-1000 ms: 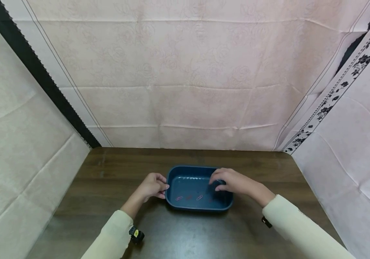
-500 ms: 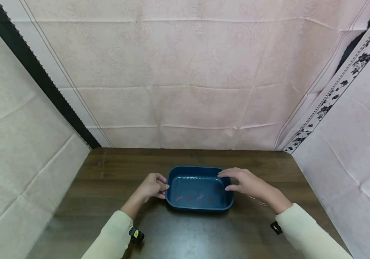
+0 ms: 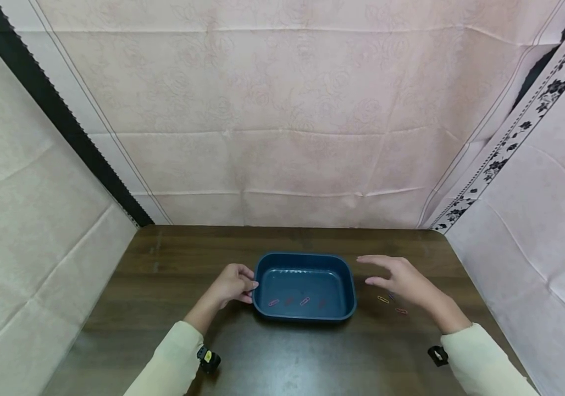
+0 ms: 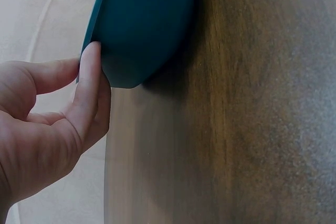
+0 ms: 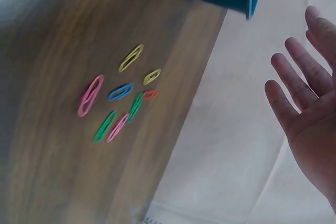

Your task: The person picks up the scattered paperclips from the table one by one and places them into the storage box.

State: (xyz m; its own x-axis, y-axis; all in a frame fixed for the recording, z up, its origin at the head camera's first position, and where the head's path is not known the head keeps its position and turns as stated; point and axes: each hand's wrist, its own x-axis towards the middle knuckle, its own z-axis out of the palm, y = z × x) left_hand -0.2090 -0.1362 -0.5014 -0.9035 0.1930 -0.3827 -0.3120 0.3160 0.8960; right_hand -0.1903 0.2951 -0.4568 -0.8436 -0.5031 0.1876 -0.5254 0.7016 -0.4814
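Left hand (image 3: 233,284) pinches a glossy, round-cornered blue tray (image 3: 302,283); right hand (image 3: 401,276) hovers, spread, near multicoloured paper clips (image 5: 121,92).

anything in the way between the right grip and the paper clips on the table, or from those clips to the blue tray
Nothing visible stands between the right grip and the paper clips on the table. From there to the blue tray, only the tray's raised side wall is in the way.

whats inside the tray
In the head view, at least four clips lie on the floor of the tray: two pinkish, two dim reddish. Nothing overhangs them, but the near rim may hide a strip right against the near wall.
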